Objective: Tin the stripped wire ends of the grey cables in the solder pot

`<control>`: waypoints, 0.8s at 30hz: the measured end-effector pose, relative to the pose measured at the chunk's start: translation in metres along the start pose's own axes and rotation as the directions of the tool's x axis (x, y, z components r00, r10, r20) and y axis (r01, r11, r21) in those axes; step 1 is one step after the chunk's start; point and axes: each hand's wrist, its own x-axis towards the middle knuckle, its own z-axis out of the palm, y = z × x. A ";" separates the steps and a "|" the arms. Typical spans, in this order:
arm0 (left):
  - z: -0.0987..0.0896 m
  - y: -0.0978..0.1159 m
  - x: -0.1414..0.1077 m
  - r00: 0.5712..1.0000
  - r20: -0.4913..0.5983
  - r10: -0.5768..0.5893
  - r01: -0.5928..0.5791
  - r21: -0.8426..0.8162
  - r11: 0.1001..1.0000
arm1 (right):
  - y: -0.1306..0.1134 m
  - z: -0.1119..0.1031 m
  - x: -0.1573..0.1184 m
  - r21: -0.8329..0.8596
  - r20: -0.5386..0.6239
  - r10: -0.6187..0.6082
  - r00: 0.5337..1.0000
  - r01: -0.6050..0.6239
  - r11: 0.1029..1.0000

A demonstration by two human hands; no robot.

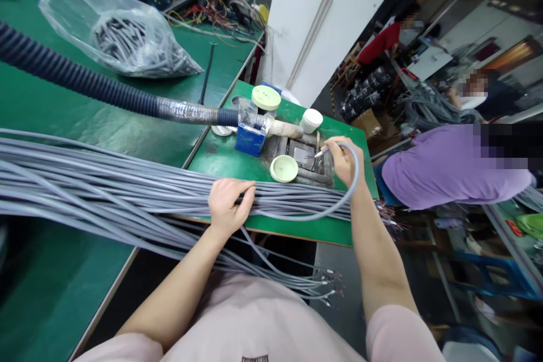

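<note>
Grey sheathed cables (127, 181) run in a long, heavy bundle across the green worktop (297, 232), with a loose tail of them hanging over its near edge, ending in fine stripped wires (326, 288). The left hand (231, 206) lies across the top of the bundle with its fingers curled over the strands; whether it grips them or only presses down, I cannot tell. The right hand (343, 163) pinches one looped cable (355, 178) near its end between thumb and fingers, the bared tip held over a recessed metal tray (303, 157). A pale green dish (284, 168) sits just beside the tray, and a small white tub (311, 120) stands beyond it. Farther back are a jar with a pale green lid (266, 97) and a blue box (250, 138), which sits right under the foil-wrapped end of a ribbed dark hose (76, 70). A clear plastic bag of short grey cable pieces (119, 28) lies on the worktop at the far left. To the right, a person in a purple shirt (449, 167) stands beyond the worktop's edge.
</note>
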 end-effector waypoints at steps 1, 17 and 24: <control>0.000 -0.001 0.000 1.000 0.004 -0.002 0.002 0.002 1.000 | -0.010 -0.008 -0.009 0.001 -0.014 -0.025 1.000 0.025 1.000; 0.025 0.084 -0.021 0.501 0.802 -0.325 0.866 -0.467 0.181 | -0.091 -0.010 -0.154 0.107 -0.006 -0.352 0.936 0.351 0.930; 0.030 0.096 -0.023 0.378 0.865 -0.331 0.923 -0.382 0.055 | -0.093 -0.018 -0.184 0.246 0.036 -0.171 0.985 0.157 0.956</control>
